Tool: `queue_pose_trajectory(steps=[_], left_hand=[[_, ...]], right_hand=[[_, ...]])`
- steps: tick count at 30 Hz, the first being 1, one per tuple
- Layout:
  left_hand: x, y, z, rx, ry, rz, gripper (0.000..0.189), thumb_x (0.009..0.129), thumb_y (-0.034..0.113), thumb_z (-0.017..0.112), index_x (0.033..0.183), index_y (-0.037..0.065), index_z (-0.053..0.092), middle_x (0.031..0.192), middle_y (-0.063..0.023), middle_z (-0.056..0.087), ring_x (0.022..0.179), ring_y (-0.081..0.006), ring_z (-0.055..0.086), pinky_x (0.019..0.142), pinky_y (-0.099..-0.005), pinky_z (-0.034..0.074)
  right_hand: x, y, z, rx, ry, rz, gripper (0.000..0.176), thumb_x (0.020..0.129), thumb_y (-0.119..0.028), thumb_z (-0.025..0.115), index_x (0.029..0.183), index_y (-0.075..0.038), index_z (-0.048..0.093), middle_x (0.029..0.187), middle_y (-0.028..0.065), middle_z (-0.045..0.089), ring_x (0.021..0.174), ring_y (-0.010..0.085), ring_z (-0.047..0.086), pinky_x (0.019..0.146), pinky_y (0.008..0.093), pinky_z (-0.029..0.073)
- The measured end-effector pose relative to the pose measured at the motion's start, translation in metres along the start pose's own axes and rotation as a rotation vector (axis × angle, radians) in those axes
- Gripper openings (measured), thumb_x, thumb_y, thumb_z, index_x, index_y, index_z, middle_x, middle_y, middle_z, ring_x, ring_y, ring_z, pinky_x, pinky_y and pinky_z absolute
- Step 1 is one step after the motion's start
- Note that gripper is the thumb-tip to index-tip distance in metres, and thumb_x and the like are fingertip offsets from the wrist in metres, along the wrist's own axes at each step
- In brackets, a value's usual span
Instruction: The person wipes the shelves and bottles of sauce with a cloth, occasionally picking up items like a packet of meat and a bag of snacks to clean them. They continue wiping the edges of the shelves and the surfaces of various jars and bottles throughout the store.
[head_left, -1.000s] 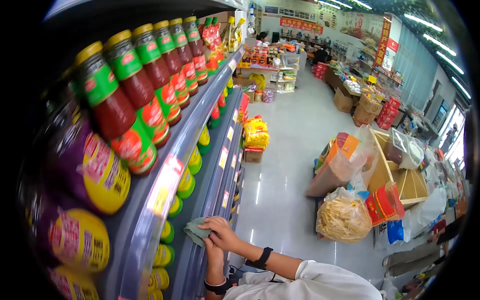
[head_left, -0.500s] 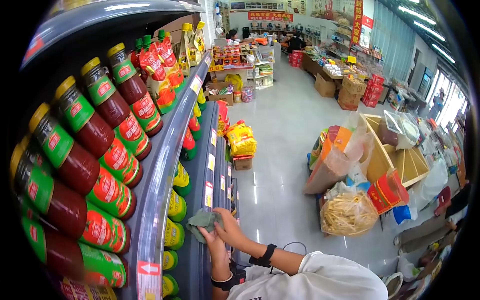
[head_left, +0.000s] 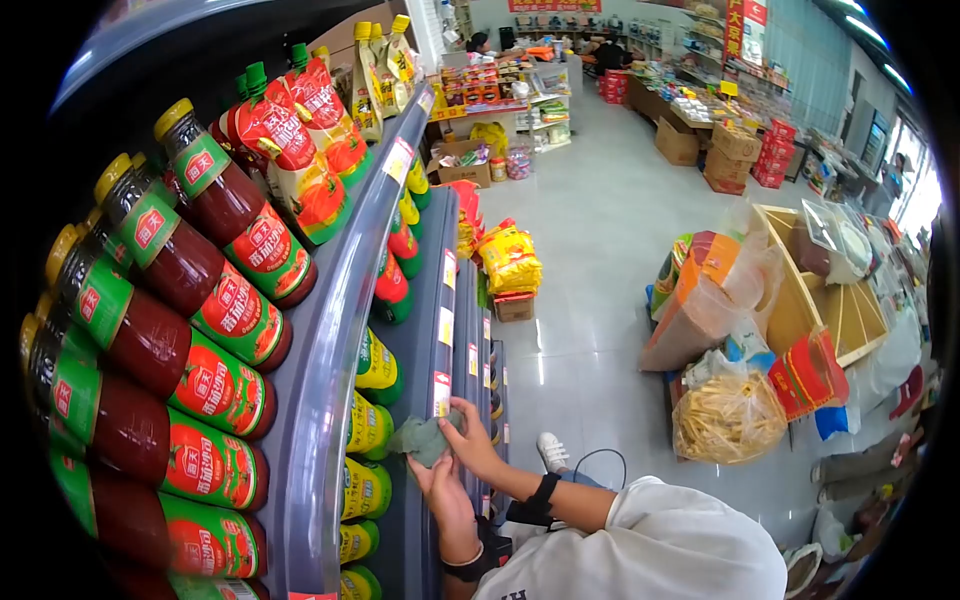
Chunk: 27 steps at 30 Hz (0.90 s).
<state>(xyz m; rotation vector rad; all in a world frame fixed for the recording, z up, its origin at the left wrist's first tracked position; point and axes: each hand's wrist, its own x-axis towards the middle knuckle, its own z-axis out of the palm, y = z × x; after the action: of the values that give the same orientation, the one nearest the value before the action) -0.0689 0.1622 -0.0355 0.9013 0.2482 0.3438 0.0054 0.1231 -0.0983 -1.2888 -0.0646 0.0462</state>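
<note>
A grey-green cloth [head_left: 420, 440], crumpled, is held between my two hands at the edge of a lower shelf. My left hand [head_left: 447, 497] is below, its fingers and thumb closed on the cloth's lower side. My right hand [head_left: 474, 442] comes from the right and pinches the cloth's near edge; part of its fingers is hidden. Just left of the cloth stand yellow-labelled bottles with green bases [head_left: 370, 425] on that lower shelf. Higher up, rows of ketchup bottles [head_left: 215, 380] with yellow caps fill the upper shelf.
A clear-edged upper shelf rim [head_left: 335, 330] runs along my left. Ketchup pouches [head_left: 300, 170] stand farther along it. Yellow packets [head_left: 510, 258] sit on a box beyond the shelving. To the right are a bag of yellow sticks [head_left: 728, 408] and a wooden bin [head_left: 790, 265].
The view has shifted, so shelves and floor goods appear farther right and a white shoe shows below. Both hands still hold the cloth, now beside a different shelf price tag.
</note>
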Motion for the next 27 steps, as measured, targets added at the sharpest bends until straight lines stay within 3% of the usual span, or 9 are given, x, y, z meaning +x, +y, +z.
queue_pose_trajectory(steps=[4, 9, 12, 15, 19, 21, 23, 26, 27], left_hand=[[0.012, -0.007, 0.010, -0.006, 0.063, 0.002, 0.067, 0.083, -0.005, 0.048, 0.139, 0.008, 0.015, 0.132, -0.0158, 0.039, 0.120, -0.0266, 0.044, 0.099, -0.0384, 0.037], [0.032, -0.016, 0.016, -0.022, 0.125, -0.008, 0.064, 0.084, -0.004, 0.048, 0.137, 0.008, 0.015, 0.136, -0.0160, 0.034, 0.122, -0.0265, 0.041, 0.101, -0.0393, 0.035], [0.048, -0.018, 0.025, -0.021, 0.076, -0.025, 0.063, 0.086, -0.001, 0.049, 0.138, 0.009, 0.014, 0.137, -0.0158, 0.032, 0.124, -0.0261, 0.039, 0.102, -0.0393, 0.033], [0.066, -0.031, 0.037, -0.013, 0.084, 0.057, 0.063, 0.088, 0.001, 0.050, 0.139, 0.009, 0.013, 0.137, -0.0155, 0.032, 0.125, -0.0259, 0.038, 0.103, -0.0387, 0.032], [0.100, -0.047, 0.048, 0.047, 0.070, 0.097, 0.061, 0.089, 0.002, 0.049, 0.138, 0.008, 0.013, 0.136, -0.0142, 0.035, 0.123, -0.0244, 0.039, 0.104, -0.0367, 0.031], [0.118, -0.059, 0.052, 0.020, 0.122, 0.101, 0.061, 0.087, -0.001, 0.051, 0.137, 0.008, 0.016, 0.133, -0.0128, 0.038, 0.122, -0.0226, 0.040, 0.103, -0.0353, 0.031], [0.133, -0.068, 0.055, 0.170, 0.061, 0.157, 0.058, 0.087, -0.003, 0.051, 0.135, 0.009, 0.020, 0.133, -0.0114, 0.038, 0.119, -0.0217, 0.043, 0.101, -0.0365, 0.036], [0.138, -0.069, 0.068, 0.104, 0.151, 0.142, 0.057, 0.086, -0.005, 0.052, 0.133, 0.010, 0.023, 0.131, -0.0099, 0.040, 0.116, -0.0211, 0.045, 0.098, -0.0367, 0.039], [0.137, -0.071, 0.070, 0.066, 0.204, 0.110, 0.058, 0.085, -0.005, 0.052, 0.133, 0.011, 0.023, 0.131, -0.0095, 0.040, 0.116, -0.0210, 0.045, 0.096, -0.0368, 0.040]], right_hand=[[0.015, 0.000, 0.009, -0.014, 0.096, -0.164, 0.049, 0.084, 0.009, 0.046, 0.129, -0.001, 0.030, 0.133, 0.0135, 0.034, 0.130, 0.0223, 0.032, 0.108, 0.0325, 0.026], [0.037, -0.029, 0.004, 0.148, -0.041, -0.229, 0.052, 0.082, 0.015, 0.039, 0.130, -0.003, 0.030, 0.137, 0.0129, 0.028, 0.134, 0.0241, 0.027, 0.110, 0.0348, 0.021], [0.058, -0.028, 0.001, 0.104, -0.049, -0.262, 0.049, 0.082, 0.015, 0.039, 0.127, -0.004, 0.033, 0.136, 0.0131, 0.029, 0.132, 0.0233, 0.032, 0.110, 0.0355, 0.023], [0.086, -0.036, 0.000, 0.093, -0.044, -0.274, 0.039, 0.083, 0.015, 0.042, 0.117, -0.003, 0.040, 0.131, 0.0122, 0.033, 0.122, 0.0212, 0.044, 0.104, 0.0343, 0.034], [0.125, -0.037, -0.007, 0.092, -0.038, -0.288, 0.037, 0.081, 0.016, 0.043, 0.113, -0.004, 0.041, 0.127, 0.0111, 0.035, 0.117, 0.0203, 0.048, 0.099, 0.0323, 0.040], [0.147, -0.034, -0.014, 0.208, -0.037, -0.189, 0.038, 0.080, 0.018, 0.044, 0.111, -0.004, 0.042, 0.126, 0.0112, 0.037, 0.113, 0.0208, 0.051, 0.095, 0.0322, 0.043], [0.168, -0.036, -0.024, 0.268, -0.015, -0.109, 0.028, 0.081, 0.014, 0.043, 0.104, -0.003, 0.044, 0.117, 0.0124, 0.045, 0.104, 0.0212, 0.056, 0.089, 0.0319, 0.046], [0.207, -0.044, -0.050, 0.575, -0.339, 0.238, 0.012, 0.084, 0.000, 0.037, 0.086, -0.002, 0.049, 0.096, 0.0136, 0.056, 0.089, 0.0214, 0.059, 0.081, 0.0333, 0.049], [0.214, -0.044, -0.050, 0.574, -0.339, 0.240, 0.012, 0.084, 0.000, 0.037, 0.086, -0.002, 0.049, 0.096, 0.0136, 0.056, 0.089, 0.0214, 0.059, 0.081, 0.0333, 0.049]])
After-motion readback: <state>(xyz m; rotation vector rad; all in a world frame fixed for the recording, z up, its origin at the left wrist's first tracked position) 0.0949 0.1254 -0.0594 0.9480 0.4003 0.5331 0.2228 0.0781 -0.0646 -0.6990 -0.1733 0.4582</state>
